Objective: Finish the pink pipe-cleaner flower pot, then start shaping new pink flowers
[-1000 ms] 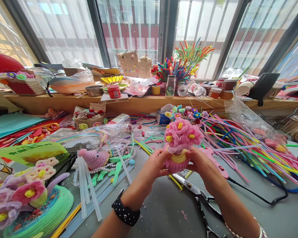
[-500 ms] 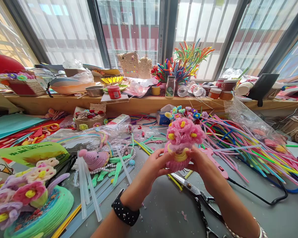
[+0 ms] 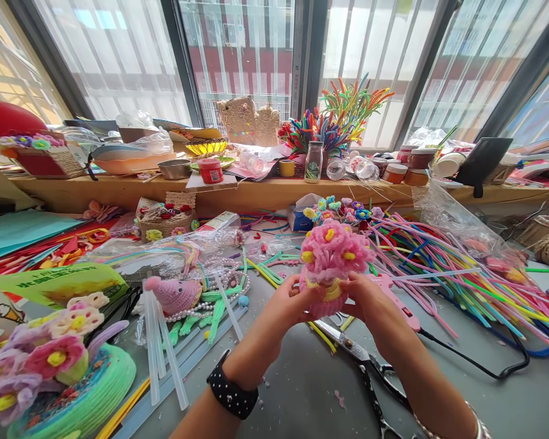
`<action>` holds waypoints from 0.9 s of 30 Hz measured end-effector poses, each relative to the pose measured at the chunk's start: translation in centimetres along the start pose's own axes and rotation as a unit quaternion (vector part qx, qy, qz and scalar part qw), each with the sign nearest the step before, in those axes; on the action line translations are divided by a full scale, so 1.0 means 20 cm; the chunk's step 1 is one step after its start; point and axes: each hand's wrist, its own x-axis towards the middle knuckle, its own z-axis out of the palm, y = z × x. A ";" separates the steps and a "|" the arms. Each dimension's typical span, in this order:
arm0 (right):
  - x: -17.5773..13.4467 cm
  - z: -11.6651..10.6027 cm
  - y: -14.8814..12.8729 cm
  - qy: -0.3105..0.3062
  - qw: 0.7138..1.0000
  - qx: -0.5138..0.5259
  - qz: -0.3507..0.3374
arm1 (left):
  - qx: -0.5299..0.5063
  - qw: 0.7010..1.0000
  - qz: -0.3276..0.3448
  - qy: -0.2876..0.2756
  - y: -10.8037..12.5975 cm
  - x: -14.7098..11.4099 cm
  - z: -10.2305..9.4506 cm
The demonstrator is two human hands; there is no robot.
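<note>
We see the pot of flowers (image 3: 323,306) held between the two hands, the left hand (image 3: 286,308) pressed to one side of it and the right hand (image 3: 366,296) to the other, both with thumb and fingers closed around its wall near the rim. The pot stands nearly upright; we cannot tell whether its base touches the grey surface (image 3: 297,396). Its wall is pink, ribbed and rounded, with a yellow band above, and over it rises a domed cluster of fluffy pink blooms (image 3: 336,250) with oval yellow centres. Below the hands we note metal scissors (image 3: 348,344) with black handles, partly covered by the right forearm, and just beside the right hand a smooth pink tool (image 3: 400,305) with a black cord. To the left lie straight, translucent sticks (image 3: 153,347) and a knitted lilac cone (image 3: 176,294) with a pompom tip; to the right, thin fuzzy stems (image 3: 439,274) spread in many colours. Compared with half a second ago, we find the pot and blooms shifted slightly leftward and lower, while the scissors and sticks keep their places.
</note>
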 end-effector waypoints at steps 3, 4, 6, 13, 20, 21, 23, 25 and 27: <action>0.01 0.00 0.01 0.002 1.000 -0.007 0.000 | 0.003 1.000 0.006 -0.003 0.00 0.00 0.00; 0.01 -0.01 0.01 0.000 1.000 -0.007 0.001 | 0.005 1.000 0.007 -0.004 0.00 0.00 0.00; 0.01 -0.01 0.02 -0.004 1.000 -0.006 0.003 | 0.007 1.000 0.007 -0.006 0.00 0.00 0.00; 0.02 -0.01 0.02 0.007 1.000 -0.022 0.015 | 0.010 1.000 0.016 -0.008 0.01 -0.01 0.00; -0.01 0.01 -0.02 0.001 1.000 0.017 0.002 | -0.046 0.998 0.028 -0.037 0.01 -0.01 0.01; -0.01 0.01 -0.02 0.002 1.000 0.019 0.000 | -0.052 0.997 0.031 -0.040 0.01 -0.01 0.01; -0.01 0.01 -0.02 0.001 1.000 0.020 -0.001 | -0.055 0.997 0.035 -0.048 0.02 -0.02 0.01; -0.01 0.01 -0.03 0.003 1.000 0.018 0.001 | -0.053 0.997 0.036 -0.050 0.03 -0.03 0.02; -0.01 0.01 -0.03 0.002 1.000 0.018 0.000 | -0.050 0.997 0.033 -0.044 0.04 -0.04 0.02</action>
